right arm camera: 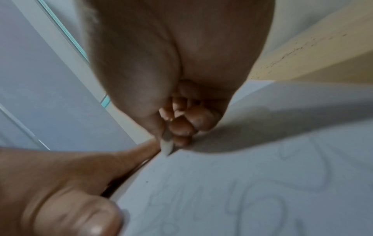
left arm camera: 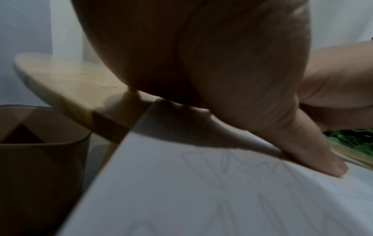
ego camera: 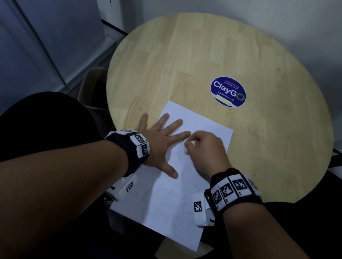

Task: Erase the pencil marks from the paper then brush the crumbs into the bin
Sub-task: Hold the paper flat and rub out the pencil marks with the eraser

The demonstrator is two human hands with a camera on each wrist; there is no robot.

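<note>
Round table (ego camera: pixel 267 61) under me, bin (ego camera: pixel 92 86) tucked off its left edge. My left hand (ego camera: pixel 158 143) lies flat, fingers spread, pinning the paper (ego camera: pixel 166 207), whose near edge overhangs. My right hand (ego camera: pixel 205 151) pinches the eraser (right arm camera: pixel 167 147) on the paper; bare wood beyond.

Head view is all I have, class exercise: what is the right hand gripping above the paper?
Observer: The right wrist view shows a small white eraser pinched in the right hand, tip on the paper.
Operator: Are any pencil marks left?
Observer: Yes, faint loops remain nearer the wrist.
Operator: Where is the bin?
Observer: A brown bin stands below the table edge, on the left hand's side, open-topped.
</note>
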